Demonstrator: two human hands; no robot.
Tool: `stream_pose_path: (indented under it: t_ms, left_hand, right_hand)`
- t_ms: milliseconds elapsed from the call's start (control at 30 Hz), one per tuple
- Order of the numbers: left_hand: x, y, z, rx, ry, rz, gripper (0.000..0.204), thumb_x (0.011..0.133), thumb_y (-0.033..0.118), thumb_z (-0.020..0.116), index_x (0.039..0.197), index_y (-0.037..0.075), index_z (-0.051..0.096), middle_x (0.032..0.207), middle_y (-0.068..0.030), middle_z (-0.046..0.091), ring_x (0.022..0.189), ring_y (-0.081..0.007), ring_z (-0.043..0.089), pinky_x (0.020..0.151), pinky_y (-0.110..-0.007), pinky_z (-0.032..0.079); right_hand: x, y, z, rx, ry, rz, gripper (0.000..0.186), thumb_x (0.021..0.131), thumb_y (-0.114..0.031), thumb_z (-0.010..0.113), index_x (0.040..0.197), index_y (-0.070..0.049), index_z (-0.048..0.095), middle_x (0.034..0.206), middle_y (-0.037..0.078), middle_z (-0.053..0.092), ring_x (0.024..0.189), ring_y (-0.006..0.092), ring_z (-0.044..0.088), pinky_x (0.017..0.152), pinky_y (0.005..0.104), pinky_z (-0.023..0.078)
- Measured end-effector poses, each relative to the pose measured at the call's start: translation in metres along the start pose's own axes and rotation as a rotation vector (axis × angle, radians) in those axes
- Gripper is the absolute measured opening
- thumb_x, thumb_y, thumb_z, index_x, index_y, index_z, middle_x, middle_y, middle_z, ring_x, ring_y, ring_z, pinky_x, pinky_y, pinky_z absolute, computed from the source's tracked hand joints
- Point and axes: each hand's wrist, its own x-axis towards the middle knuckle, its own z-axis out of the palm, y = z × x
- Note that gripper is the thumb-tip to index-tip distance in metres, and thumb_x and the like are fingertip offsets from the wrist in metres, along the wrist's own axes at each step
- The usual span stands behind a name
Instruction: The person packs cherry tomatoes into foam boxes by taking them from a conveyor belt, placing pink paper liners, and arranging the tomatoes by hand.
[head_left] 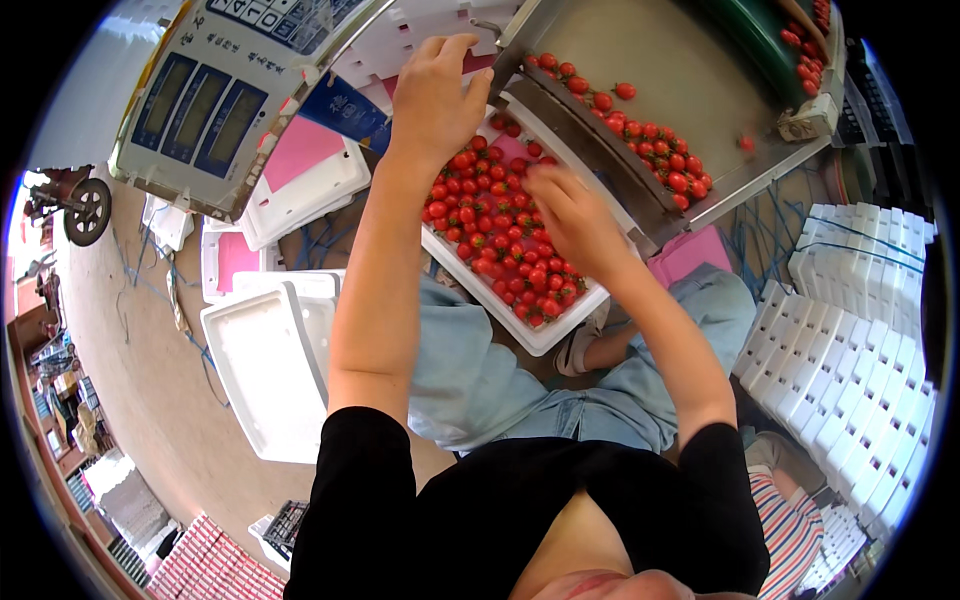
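Cherry tomatoes (497, 222), red and glossy, fill much of a white foam box (541, 343) in front of my knees. Over its right side is my right hand (575, 212), fingertips down at the tomatoes and blurred, so I cannot tell what they hold. My left hand (440, 98) is raised beyond the box's far left corner, beside the metal sorting tray (655, 40). Its thumb stands apart from the bent fingers, and nothing shows between them. More tomatoes (655, 150) are heaped along the tray's near lip, and one (746, 143) lies blurred near its right edge.
A digital scale (200, 110) stands at the upper left. White foam lids (262, 365) lie on the floor to the left. Stacked white foam boxes (840, 370) rise on the right, near another person in a striped garment (787, 525). A green roller (755, 45) crosses the tray's far side.
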Motion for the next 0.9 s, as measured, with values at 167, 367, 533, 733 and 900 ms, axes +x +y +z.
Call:
stream_pose_path:
  t_ms: [167,367,533,733,900]
  left_hand:
    - [-0.005,-0.007,0.004,-0.009,0.097,0.029,0.035,0.085,0.022,0.067,0.114,0.004,0.067,0.109,-0.0178,0.067,0.104,-0.0385,0.062,0.094,-0.047,0.048]
    - [0.0,-0.005,-0.031,0.018,-0.02,-0.007,0.038,0.089,0.02,0.064,0.121,0.001,0.06,0.113,-0.0229,0.061,0.104,-0.0451,0.058,0.089,-0.05,0.049]
    - [0.0,-0.002,-0.014,0.1,-0.057,0.039,0.037,0.089,0.024,0.067,0.121,0.006,0.063,0.116,-0.0183,0.065,0.107,-0.039,0.062,0.092,-0.045,0.05]
    - [0.001,-0.003,-0.012,0.07,-0.072,0.014,0.036,0.086,0.025,0.069,0.116,0.006,0.066,0.112,-0.0163,0.066,0.107,-0.0379,0.061,0.094,-0.046,0.047]
    - [0.002,0.001,-0.005,0.076,-0.072,0.026,0.046,0.085,0.023,0.071,0.126,0.005,0.06,0.123,-0.0193,0.06,0.114,-0.0393,0.057,0.098,-0.046,0.045]
  right_hand:
    - [0.05,0.078,0.095,-0.668,-0.202,-0.01,0.022,0.082,-0.009,0.059,0.101,-0.001,0.066,0.116,0.014,0.063,0.102,0.0289,0.062,0.084,0.0385,0.055]
    - [0.059,0.088,0.109,-0.873,-0.357,-0.103,0.025,0.084,-0.013,0.06,0.104,-0.003,0.071,0.11,0.01,0.064,0.106,0.0271,0.059,0.085,0.0414,0.051]
    - [0.056,0.088,0.096,-0.816,-0.34,0.018,0.025,0.085,-0.012,0.058,0.103,-0.005,0.073,0.111,0.01,0.064,0.104,0.0276,0.061,0.084,0.0441,0.049]
    - [0.015,0.007,0.031,-0.304,-0.062,0.226,0.021,0.082,-0.021,0.067,0.094,-0.003,0.066,0.094,0.015,0.064,0.085,0.0322,0.064,0.074,0.0431,0.051]
    - [-0.125,-0.04,-0.046,0.214,0.136,0.701,0.021,0.087,-0.018,0.068,0.096,0.0,0.066,0.086,0.009,0.062,0.076,0.0206,0.062,0.066,0.0316,0.048]
